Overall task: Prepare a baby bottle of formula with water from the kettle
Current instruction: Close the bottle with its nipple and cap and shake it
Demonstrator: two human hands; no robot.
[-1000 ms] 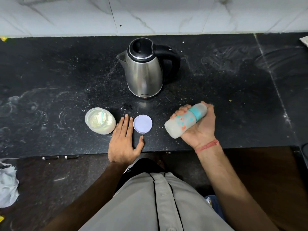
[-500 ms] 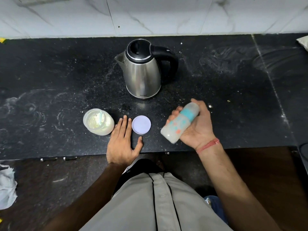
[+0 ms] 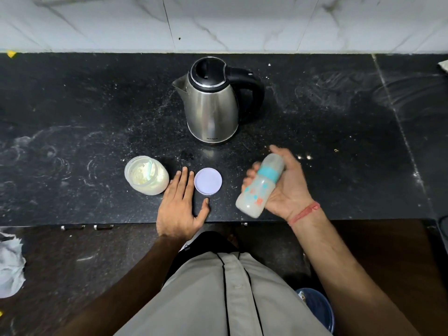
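Note:
My right hand (image 3: 288,187) grips a capped baby bottle (image 3: 258,187) with a teal ring, holding it tilted above the counter's front edge, base toward me. Milky liquid fills the bottle. My left hand (image 3: 180,204) rests flat on the black counter (image 3: 72,117) between an open jar of formula powder (image 3: 146,175) and its pale lilac lid (image 3: 208,181). A scoop lies inside the jar. The steel kettle (image 3: 212,103) with a black lid and handle stands farther back, in the middle, spout to the left.
White powder smears mark the counter on both sides. A marble wall (image 3: 218,20) runs along the back. A crumpled white cloth (image 3: 9,265) lies on the floor at lower left, and a blue bin (image 3: 317,309) sits at lower right.
The bottle in my right hand has swung from lying nearly sideways to a steeper tilt, and it looks blurred. My left hand has stayed flat on the counter.

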